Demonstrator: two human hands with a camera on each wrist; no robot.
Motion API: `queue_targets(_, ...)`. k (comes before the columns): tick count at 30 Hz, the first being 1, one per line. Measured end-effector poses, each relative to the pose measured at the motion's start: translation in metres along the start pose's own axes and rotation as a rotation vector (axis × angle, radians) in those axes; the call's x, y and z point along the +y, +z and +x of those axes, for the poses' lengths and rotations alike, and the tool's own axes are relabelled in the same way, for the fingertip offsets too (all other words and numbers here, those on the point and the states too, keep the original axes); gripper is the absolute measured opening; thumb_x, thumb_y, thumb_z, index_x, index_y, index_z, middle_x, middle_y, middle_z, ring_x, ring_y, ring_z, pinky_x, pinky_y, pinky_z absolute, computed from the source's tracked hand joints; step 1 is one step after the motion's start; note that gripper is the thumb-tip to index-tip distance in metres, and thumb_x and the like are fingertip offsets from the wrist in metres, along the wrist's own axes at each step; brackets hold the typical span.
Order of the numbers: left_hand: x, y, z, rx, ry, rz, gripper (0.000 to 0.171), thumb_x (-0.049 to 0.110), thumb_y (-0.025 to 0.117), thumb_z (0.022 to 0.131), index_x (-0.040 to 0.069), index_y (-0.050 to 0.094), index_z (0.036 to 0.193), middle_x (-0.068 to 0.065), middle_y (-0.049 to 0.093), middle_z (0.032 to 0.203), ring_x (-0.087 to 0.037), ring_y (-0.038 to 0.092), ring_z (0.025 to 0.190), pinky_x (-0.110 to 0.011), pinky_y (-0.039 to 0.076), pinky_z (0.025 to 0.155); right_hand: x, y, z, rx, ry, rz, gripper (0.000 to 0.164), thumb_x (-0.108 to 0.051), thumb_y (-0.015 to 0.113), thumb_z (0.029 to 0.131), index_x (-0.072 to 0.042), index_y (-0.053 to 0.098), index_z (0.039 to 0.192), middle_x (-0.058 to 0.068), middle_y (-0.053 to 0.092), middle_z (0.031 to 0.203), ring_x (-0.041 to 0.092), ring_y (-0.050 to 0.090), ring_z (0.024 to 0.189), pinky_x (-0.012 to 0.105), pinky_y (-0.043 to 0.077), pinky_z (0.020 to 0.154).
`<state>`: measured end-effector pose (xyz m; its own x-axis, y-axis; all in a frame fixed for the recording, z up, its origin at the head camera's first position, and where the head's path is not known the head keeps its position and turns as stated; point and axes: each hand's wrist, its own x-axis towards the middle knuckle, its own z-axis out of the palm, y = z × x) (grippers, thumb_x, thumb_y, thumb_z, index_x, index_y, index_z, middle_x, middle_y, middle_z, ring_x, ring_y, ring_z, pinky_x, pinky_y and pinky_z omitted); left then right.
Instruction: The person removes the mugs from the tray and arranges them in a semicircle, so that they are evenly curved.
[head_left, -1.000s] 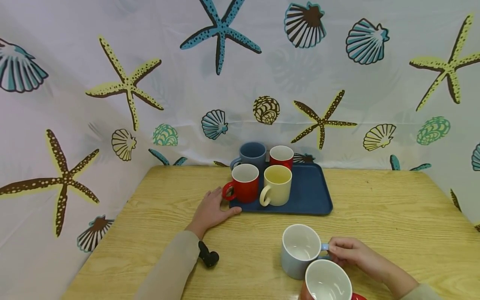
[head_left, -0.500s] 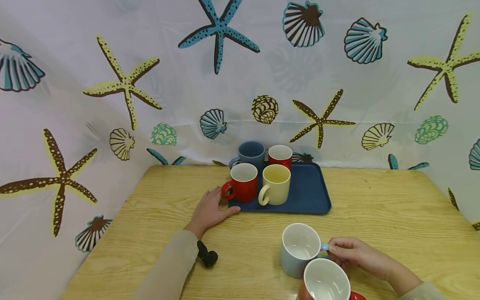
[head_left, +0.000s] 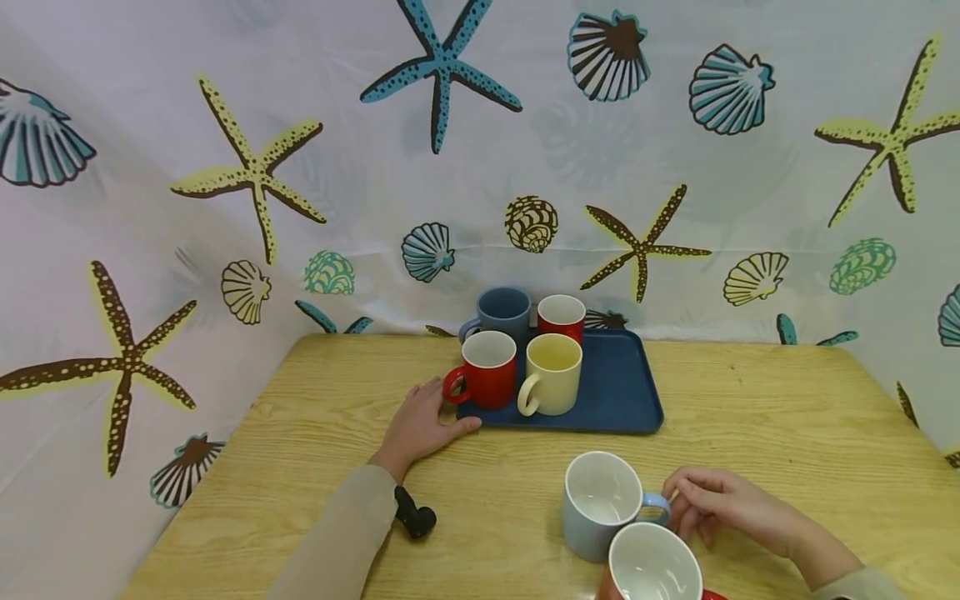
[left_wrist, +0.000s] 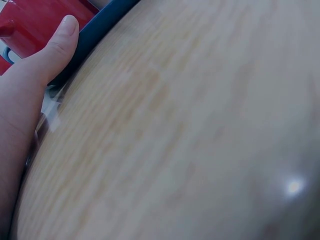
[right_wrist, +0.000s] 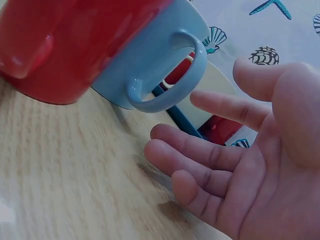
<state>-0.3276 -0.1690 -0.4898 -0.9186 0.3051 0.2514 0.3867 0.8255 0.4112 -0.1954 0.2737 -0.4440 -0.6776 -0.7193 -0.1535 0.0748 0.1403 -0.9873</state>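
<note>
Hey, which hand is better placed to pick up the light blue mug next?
Probably the right hand: it holds nothing and is right beside the handle of the light blue mug. The left hand is farther off, at the dark blue tray.

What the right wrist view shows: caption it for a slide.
Right hand beside handle of light blue mug, red mug in front.

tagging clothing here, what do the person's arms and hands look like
The left hand and right hand are bare. The left sleeve is beige, with a black knob-ended device near its end; the right sleeve looks beige too.
</note>
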Motion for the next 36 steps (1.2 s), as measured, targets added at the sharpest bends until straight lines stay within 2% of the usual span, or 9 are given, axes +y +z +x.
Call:
queue_targets(3, 0.0, 0.001, 0.0, -0.008, -0.008, 0.009, 0.093, 0.079, 0.049, 0.072, 0.015, 0.045, 0.139, -0.01, 0.045, 0.139, -0.032, 0.033, 0.132, -0.053, 0.019, 0.108, 0.0, -0.002, 0.0, 0.015, 0.004, -0.013, 0.033, -0.018, 0.028, 0.104, 0.002, 0.051, 0.116, 0.022, 0.062, 0.1, 0.024, 0.063, 0.084, 0.027, 0.049, 0.062)
queue_targets(10, 0.0, 0.001, 0.0, -0.003, -0.003, 0.009, 0.092, 0.078, 0.05, 0.073, 0.014, 0.045, 0.139, -0.011, 0.045, 0.139, -0.032, 0.034, 0.132, -0.054, 0.02, 0.107, 0.0, -0.006, 0.004, 0.056, -0.015, -0.016, 0.034, -0.019, 0.03, 0.104, 0.008, 0.045, 0.117, 0.017, 0.064, 0.099, 0.024, 0.063, 0.083, 0.028, 0.049, 0.063)
queue_targets(13, 0.0, 0.0, 0.001, -0.011, -0.004, 0.011, 0.091, 0.077, 0.05, 0.073, 0.015, 0.044, 0.139, -0.011, 0.045, 0.139, -0.032, 0.033, 0.132, -0.054, 0.019, 0.107, -0.001, -0.006, 0.007, 0.115, -0.021, -0.017, 0.035, -0.02, 0.032, 0.103, 0.009, 0.045, 0.117, 0.017, 0.064, 0.1, 0.025, 0.063, 0.083, 0.03, 0.05, 0.064)
queue_targets(17, 0.0, 0.0, 0.0, -0.018, -0.005, 0.013, 0.09, 0.075, 0.051, 0.074, 0.015, 0.044, 0.14, -0.011, 0.044, 0.14, -0.032, 0.032, 0.133, -0.054, 0.019, 0.107, -0.004, -0.008, 0.013, 0.237, -0.036, -0.015, 0.037, -0.026, 0.038, 0.102, 0.006, 0.048, 0.117, 0.019, 0.063, 0.102, 0.026, 0.063, 0.084, 0.034, 0.052, 0.065)
queue_targets(20, 0.001, -0.001, 0.0, -0.019, -0.007, 0.011, 0.09, 0.075, 0.052, 0.074, 0.014, 0.044, 0.139, -0.011, 0.044, 0.14, -0.032, 0.032, 0.133, -0.053, 0.019, 0.108, -0.005, -0.009, 0.017, 0.287, -0.045, -0.002, 0.039, -0.029, 0.041, 0.101, 0.006, 0.049, 0.116, 0.019, 0.062, 0.101, 0.026, 0.063, 0.083, 0.036, 0.053, 0.066)
queue_targets(28, 0.001, -0.001, -0.001, -0.013, -0.01, 0.027, 0.09, 0.076, 0.05, 0.074, 0.014, 0.045, 0.139, -0.011, 0.044, 0.139, -0.031, 0.033, 0.133, -0.053, 0.019, 0.108, -0.006, -0.014, 0.033, 0.338, -0.115, 0.018, 0.031, -0.028, 0.04, 0.101, -0.003, 0.055, 0.112, 0.015, 0.064, 0.099, 0.025, 0.064, 0.084, 0.034, 0.053, 0.068)
queue_targets(36, 0.001, -0.001, -0.001, 0.007, 0.011, 0.016, 0.089, 0.075, 0.052, 0.073, 0.013, 0.047, 0.137, -0.012, 0.046, 0.138, -0.032, 0.035, 0.131, -0.054, 0.02, 0.107, -0.011, -0.02, 0.046, 0.381, -0.107, 0.011, 0.025, -0.03, 0.043, 0.1, -0.013, 0.059, 0.106, 0.014, 0.065, 0.097, 0.025, 0.064, 0.084, 0.034, 0.053, 0.069)
